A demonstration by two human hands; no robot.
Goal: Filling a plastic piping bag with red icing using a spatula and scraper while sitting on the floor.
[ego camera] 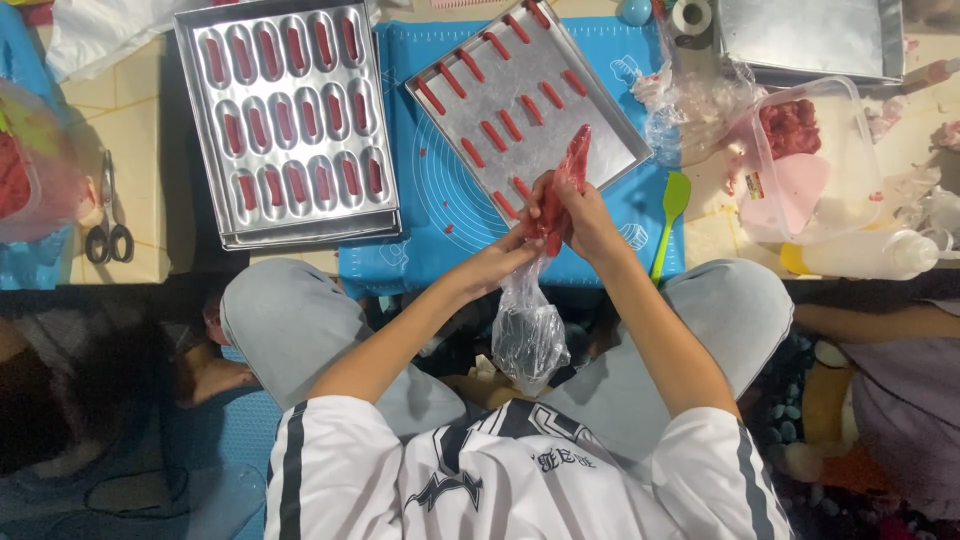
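Observation:
Both hands grip a clear plastic piping bag filled with red batter. My right hand wraps the filled upper part; my left hand pinches it just below, and the empty tail of the bag hangs down over my lap. The bag's tip points at a flat metal tray holding rows of short red piped strips. The tray lies tilted on a blue silicone mat.
A metal mould pan with oval wells of red batter sits left of the mat. Scissors lie far left. A green spatula, a clear tub of red batter, a squeeze bottle and another tray are at the right.

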